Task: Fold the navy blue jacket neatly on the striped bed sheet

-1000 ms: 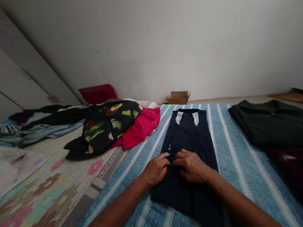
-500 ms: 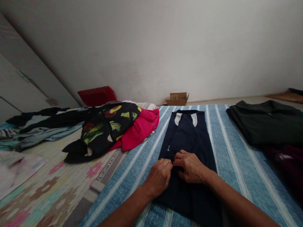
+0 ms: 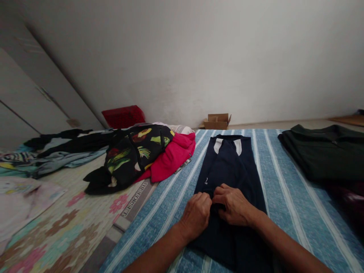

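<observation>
A dark navy shirt [image 3: 230,163] with white patches near its collar lies in a long, narrow fold on the blue striped sheet [image 3: 170,204]. Both hands meet at the middle of it, side by side. My left hand [image 3: 196,212] is closed, its fingertips pinching the navy cloth close to a small white logo. Just to its right, my right hand [image 3: 234,205] has curled fingers gripping the same cloth. The fabric bunches slightly where the fingertips meet, and the exact pinch is partly hidden by the knuckles.
Left of the sheet lie a black fruit-print garment [image 3: 133,151], a pink garment [image 3: 173,155] and a heap of clothes [image 3: 65,149]. A folded dark green garment [image 3: 327,151] rests at right. A cardboard box [image 3: 217,121] and a red box [image 3: 123,116] stand by the wall.
The view has shifted slightly, so everything sits a little farther right. Both hands stay closed on the navy cloth at nearly the same spot.
</observation>
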Demonstrator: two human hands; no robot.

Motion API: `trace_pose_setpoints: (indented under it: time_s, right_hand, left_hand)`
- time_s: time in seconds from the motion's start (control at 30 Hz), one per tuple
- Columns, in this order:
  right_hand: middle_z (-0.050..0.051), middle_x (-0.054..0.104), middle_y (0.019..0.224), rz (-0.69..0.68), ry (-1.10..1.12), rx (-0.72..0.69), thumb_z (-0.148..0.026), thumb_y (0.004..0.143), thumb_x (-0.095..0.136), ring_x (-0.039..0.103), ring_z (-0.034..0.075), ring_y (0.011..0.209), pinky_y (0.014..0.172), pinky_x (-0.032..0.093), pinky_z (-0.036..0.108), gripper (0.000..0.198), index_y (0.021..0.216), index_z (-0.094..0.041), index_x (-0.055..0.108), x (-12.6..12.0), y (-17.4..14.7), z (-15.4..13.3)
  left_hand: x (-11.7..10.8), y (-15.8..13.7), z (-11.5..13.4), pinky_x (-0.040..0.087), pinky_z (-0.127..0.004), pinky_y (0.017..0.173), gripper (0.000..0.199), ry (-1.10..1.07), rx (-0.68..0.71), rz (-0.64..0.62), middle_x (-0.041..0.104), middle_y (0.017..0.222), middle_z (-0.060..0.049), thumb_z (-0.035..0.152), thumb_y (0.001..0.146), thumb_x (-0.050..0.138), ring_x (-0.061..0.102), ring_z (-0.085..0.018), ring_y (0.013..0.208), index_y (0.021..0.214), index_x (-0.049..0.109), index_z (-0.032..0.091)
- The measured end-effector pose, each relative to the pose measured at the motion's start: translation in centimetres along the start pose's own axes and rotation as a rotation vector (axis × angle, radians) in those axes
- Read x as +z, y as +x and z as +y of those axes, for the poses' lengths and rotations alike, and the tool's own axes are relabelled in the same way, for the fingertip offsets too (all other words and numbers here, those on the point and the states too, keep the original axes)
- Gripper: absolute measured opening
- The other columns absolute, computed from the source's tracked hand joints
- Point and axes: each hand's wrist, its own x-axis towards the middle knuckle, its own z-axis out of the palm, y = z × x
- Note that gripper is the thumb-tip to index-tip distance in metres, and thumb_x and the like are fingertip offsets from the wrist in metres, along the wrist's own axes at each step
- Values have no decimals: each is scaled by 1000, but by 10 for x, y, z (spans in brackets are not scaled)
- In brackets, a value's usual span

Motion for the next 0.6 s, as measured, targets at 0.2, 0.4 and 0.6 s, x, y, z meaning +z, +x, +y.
trace_pose_setpoints:
  time_s: [0.2, 0.4, 0.6]
  right_hand:
    - [2, 57, 84, 0, 5, -1, -17, 69, 53, 47, 17, 81, 65, 30, 28, 11, 78, -20, 59, 0, 1, 0]
    - [2, 57, 86, -14, -1, -5, -17, 70, 53, 48, 17, 81, 68, 33, 29, 11, 78, -20, 60, -1, 1, 0]
    - [2, 58, 86, -7, 16, -4, -17, 69, 52, 48, 17, 81, 66, 33, 28, 11, 76, -20, 61, -2, 1, -1]
  left_hand:
    - [-4, 1, -2, 46, -35, 79, 16, 28, 53, -59, 56, 92, -7, 7, 80, 41, 50, -20, 86, 85, 52, 17]
    - [-14, 0, -2, 47, -35, 84, 18, 14, 41, -166, 57, 98, -8, 7, 81, 40, 52, -20, 90, 89, 54, 17]
    - [-24, 0, 6, 48, -34, 81, 17, 53, 9, -236, 58, 102, -6, 11, 84, 41, 56, -19, 88, 90, 55, 18]
